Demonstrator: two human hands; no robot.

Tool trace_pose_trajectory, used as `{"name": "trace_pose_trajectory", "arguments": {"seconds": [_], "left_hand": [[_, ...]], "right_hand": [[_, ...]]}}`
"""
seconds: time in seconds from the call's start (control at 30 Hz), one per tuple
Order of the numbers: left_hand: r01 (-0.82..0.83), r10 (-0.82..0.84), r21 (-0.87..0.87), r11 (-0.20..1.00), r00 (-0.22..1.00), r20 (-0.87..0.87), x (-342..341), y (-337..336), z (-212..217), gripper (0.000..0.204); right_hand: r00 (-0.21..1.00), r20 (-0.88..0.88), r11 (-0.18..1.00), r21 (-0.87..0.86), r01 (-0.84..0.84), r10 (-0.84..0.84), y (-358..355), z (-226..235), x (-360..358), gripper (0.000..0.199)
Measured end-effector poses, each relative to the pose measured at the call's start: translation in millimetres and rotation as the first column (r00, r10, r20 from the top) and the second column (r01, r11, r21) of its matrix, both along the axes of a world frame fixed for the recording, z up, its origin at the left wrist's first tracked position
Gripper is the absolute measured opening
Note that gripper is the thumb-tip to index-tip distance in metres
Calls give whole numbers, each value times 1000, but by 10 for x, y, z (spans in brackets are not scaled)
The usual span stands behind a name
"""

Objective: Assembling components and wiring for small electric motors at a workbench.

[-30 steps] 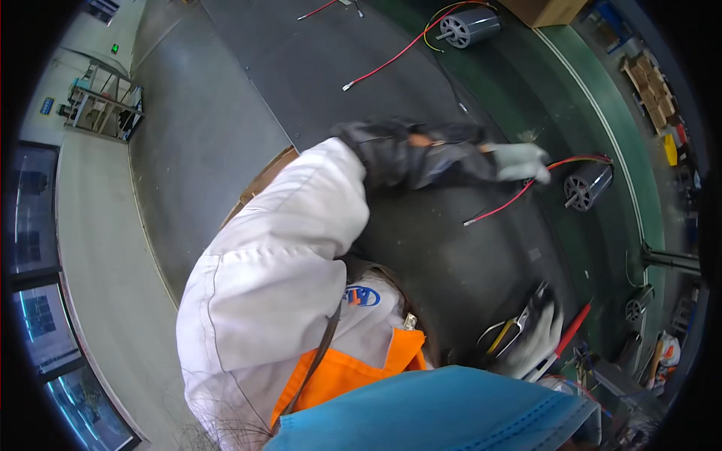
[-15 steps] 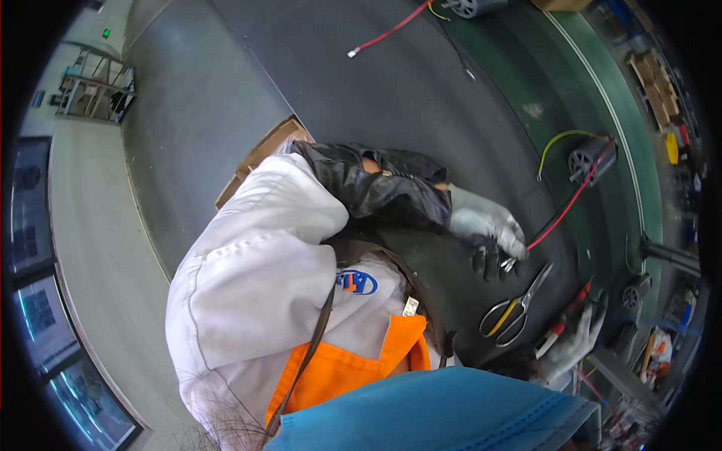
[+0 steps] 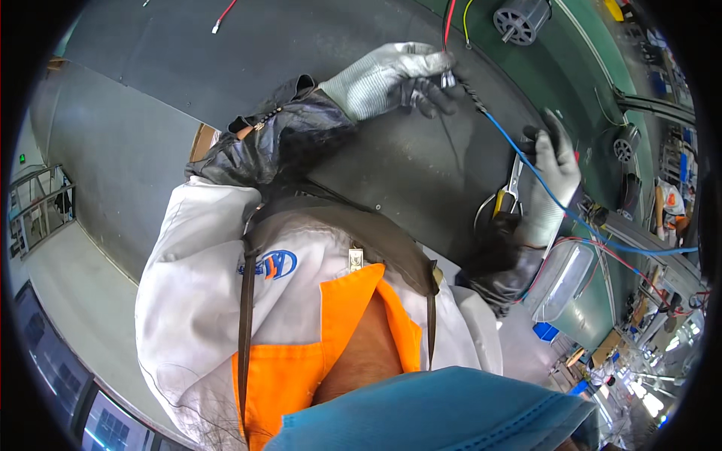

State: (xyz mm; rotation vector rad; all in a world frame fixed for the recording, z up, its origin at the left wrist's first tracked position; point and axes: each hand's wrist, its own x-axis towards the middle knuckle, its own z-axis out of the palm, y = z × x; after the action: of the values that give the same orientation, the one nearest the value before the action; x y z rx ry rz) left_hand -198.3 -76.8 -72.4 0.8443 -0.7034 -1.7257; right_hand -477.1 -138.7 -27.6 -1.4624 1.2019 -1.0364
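Observation:
My left hand (image 3: 391,79), in a grey-white glove with dark fingertips, pinches the ends of a red wire (image 3: 450,26) and a black wire. Pale terminals (image 3: 449,80) show just below its fingers. Close to these ends is the dark twisted end of a blue cable (image 3: 515,149); whether they touch I cannot tell. That cable runs across in front of my right hand (image 3: 555,173), also gloved, whose fingers are stretched out and apart. Beside its wrist lie scissors (image 3: 508,197) with yellow on the handles, partly hidden by the sleeve. A grey motor (image 3: 520,19) stands beyond, near a yellow-green wire (image 3: 467,22).
The dark mat (image 3: 383,161) borders a green surface (image 3: 587,83) on the right. Another motor (image 3: 626,143) sits farther right. A red wire with a white terminal (image 3: 218,28) lies far left. Thin red and blue cables cross near a long pale lamp-like housing (image 3: 562,279).
My left hand has moved up and away with the wires. My right hand has risen past the scissors, its fingers now spread. The blue cable has come into view; the whole view has shifted.

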Motion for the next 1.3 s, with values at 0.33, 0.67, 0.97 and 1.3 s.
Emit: {"name": "trace_pose_trajectory", "arguments": {"seconds": [0.33, 0.67, 0.97, 1.3], "left_hand": [[8, -8, 4, 1000, 998, -70, -187, -60, -119, 32], [-45, 45, 13, 999, 999, 21, -404, 13, 35, 39], [-118, 119, -23, 993, 993, 22, -587, -9, 52, 32], [-173, 173, -8, 985, 985, 20, -800, 49, 41, 27]], "right_hand": [[918, 372, 931, 269, -245, 134, 939, -46, -225, 52], [964, 3, 959, 95, -266, 267, 885, -188, 402, 32], [993, 114, 990, -136, 42, -27, 800, -130, 544, 45], [992, 122, 980, -196, 44, -21, 832, -238, 511, 48]]}}
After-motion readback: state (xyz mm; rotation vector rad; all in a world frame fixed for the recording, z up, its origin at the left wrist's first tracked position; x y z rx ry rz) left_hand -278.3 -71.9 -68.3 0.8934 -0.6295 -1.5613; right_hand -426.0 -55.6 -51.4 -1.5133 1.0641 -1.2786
